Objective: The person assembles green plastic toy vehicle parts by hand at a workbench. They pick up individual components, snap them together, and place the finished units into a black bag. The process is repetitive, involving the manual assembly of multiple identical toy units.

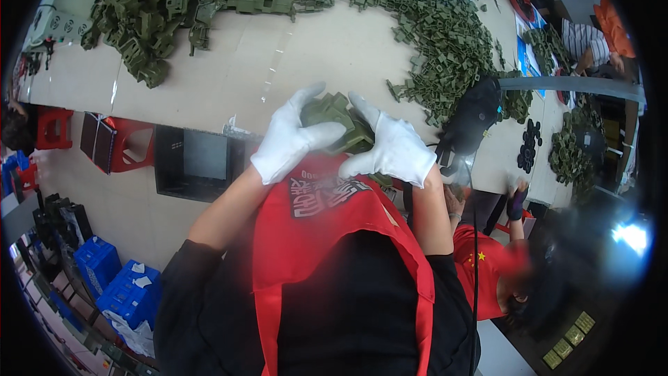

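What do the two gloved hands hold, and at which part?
Both hold one olive-green plastic part: the left hand grips its left side, the right hand its right side.

Part held between left hand and right hand, over table edge; parts piles behind, crate below-left.

Assembly workshop — long worktable, heaps of green plastic parts, blue crates
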A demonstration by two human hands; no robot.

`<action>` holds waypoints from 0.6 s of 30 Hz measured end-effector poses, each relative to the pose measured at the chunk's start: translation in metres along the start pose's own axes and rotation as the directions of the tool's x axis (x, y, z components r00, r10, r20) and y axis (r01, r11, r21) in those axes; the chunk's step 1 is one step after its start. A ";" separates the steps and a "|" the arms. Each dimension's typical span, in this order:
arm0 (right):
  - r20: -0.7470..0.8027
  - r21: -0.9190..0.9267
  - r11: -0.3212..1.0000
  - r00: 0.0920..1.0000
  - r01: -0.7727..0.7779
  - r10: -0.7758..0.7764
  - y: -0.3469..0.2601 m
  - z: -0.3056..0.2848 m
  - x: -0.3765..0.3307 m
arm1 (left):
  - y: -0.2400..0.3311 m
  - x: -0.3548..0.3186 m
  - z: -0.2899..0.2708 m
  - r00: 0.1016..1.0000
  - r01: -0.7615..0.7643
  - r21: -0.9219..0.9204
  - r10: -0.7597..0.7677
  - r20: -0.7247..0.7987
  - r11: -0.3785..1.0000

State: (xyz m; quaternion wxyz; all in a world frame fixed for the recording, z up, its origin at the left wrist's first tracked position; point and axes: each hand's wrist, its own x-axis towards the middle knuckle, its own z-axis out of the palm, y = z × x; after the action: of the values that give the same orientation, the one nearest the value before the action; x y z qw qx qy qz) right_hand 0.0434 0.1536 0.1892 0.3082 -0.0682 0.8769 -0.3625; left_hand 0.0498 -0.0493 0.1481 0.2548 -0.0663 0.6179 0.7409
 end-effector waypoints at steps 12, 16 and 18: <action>0.165 0.509 0.861 0.980 0.012 -0.111 0.022 0.003 -0.002 | 0.008 0.022 -0.026 0.872 -0.242 -0.135 0.276 0.404 0.961; 0.218 0.421 0.905 0.975 -0.057 -0.040 0.009 -0.001 -0.003 | 0.034 0.008 -0.032 0.870 -0.050 0.014 0.037 0.491 0.999; 0.185 0.329 0.941 0.983 -0.074 0.013 -0.002 -0.003 -0.006 | 0.026 0.005 -0.042 0.885 0.008 0.010 -0.012 0.466 1.000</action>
State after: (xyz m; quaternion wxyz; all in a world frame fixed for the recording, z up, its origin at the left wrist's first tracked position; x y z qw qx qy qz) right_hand 0.0464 0.1564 0.1953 0.4013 -0.0279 0.7724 -0.4915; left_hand 0.0242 -0.0900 0.1592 0.3996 0.1113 0.5411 0.7315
